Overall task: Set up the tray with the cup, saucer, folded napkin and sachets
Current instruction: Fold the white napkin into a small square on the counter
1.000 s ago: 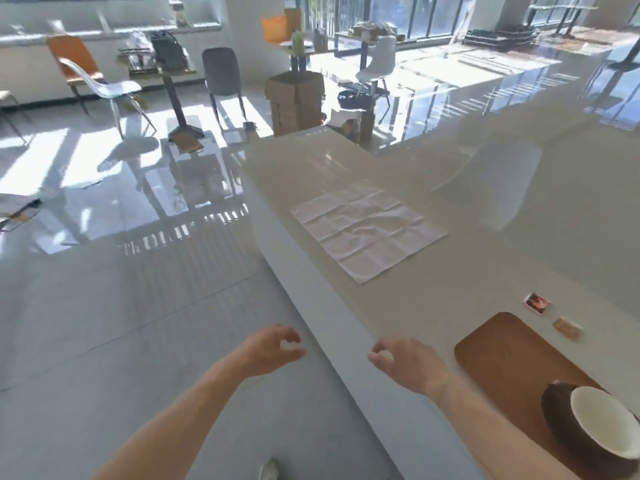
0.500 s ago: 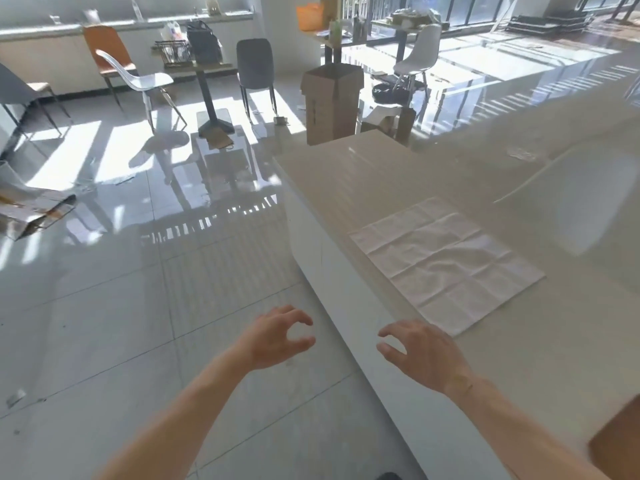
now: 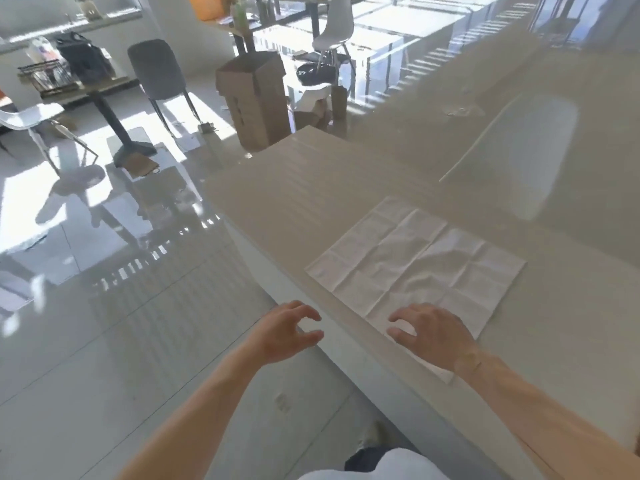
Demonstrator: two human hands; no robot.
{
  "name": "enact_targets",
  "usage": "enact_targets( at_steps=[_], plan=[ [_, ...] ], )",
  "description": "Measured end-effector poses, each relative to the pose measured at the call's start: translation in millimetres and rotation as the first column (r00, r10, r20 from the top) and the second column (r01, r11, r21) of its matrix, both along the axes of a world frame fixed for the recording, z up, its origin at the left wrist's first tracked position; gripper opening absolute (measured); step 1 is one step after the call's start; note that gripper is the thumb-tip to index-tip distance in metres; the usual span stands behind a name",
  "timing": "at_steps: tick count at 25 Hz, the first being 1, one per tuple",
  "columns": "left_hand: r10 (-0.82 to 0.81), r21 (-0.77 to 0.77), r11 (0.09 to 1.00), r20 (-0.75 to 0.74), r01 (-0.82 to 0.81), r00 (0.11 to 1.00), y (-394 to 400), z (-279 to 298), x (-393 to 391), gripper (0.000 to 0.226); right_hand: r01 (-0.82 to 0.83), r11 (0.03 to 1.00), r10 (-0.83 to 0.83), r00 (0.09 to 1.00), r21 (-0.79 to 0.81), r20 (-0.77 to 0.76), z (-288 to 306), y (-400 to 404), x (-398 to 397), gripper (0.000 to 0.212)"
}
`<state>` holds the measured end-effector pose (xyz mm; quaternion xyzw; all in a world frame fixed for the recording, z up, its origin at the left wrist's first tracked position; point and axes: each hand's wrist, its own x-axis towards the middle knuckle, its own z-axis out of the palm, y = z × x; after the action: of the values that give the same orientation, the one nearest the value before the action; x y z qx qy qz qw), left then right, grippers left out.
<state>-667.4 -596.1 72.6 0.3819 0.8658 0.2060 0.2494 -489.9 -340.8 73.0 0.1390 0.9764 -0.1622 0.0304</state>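
A white napkin (image 3: 415,265) lies unfolded and creased flat on the beige counter (image 3: 311,188). My right hand (image 3: 433,332) hovers over the napkin's near corner, fingers spread and curled, holding nothing. My left hand (image 3: 287,332) is just off the counter's near edge, over the floor, fingers apart and empty. The tray, cup, saucer and sachets are out of view.
The counter's long edge runs diagonally from upper left to lower right. Beyond its far end stand a tall cardboard box (image 3: 254,98), a grey chair (image 3: 156,71), a white chair (image 3: 334,26) and a small table (image 3: 104,95) on a glossy floor.
The view has swung left along the counter, so the tray, cup and sachets have left the frame. Both hands moved toward the napkin; the right one is now over its near corner.
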Motion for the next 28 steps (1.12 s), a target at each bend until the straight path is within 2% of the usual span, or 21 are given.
enact_targets(
  at_steps=[7,13,15,17,20,22,25,28],
  plan=[
    [-0.211,-0.021,0.977,0.026,0.212,0.977,86,-21,-73,0.041,0.225,0.974,-0.225,0.974,0.0,0.024,-16,48,-4,0.038],
    [-0.46,-0.114,0.883,-0.011,0.456,0.888,142,-52,-126,0.033,0.472,0.881,-0.47,0.879,-0.007,0.076,-49,32,8,0.039],
    [-0.54,-0.159,0.834,-0.047,0.528,0.84,149,-63,-144,0.039,0.57,0.821,-0.564,0.819,-0.034,0.11,-67,12,12,0.044],
    [-0.609,-0.19,0.79,-0.136,0.583,0.781,149,-79,-163,0.053,0.647,0.759,-0.62,0.754,-0.08,0.216,-84,-9,16,0.059],
    [-0.664,-0.237,0.747,-0.235,0.621,0.71,131,-105,-184,0.08,0.65,0.759,-0.583,0.706,-0.039,0.402,-104,-32,22,0.081],
    [-0.71,-0.288,0.703,-0.241,0.65,0.661,115,-120,-194,0.089,0.656,0.755,-0.587,0.678,-0.002,0.443,-112,-49,25,0.087],
    [-0.764,-0.302,0.645,-0.275,0.702,0.584,94,-133,-202,0.087,0.681,0.73,-0.655,0.672,0.057,0.346,-111,-81,29,0.086],
    [-0.756,-0.227,0.645,-0.33,0.73,0.566,79,-137,-201,0.078,0.701,0.698,-0.716,0.678,0.15,0.166,-117,-102,33,0.078]
  ],
)
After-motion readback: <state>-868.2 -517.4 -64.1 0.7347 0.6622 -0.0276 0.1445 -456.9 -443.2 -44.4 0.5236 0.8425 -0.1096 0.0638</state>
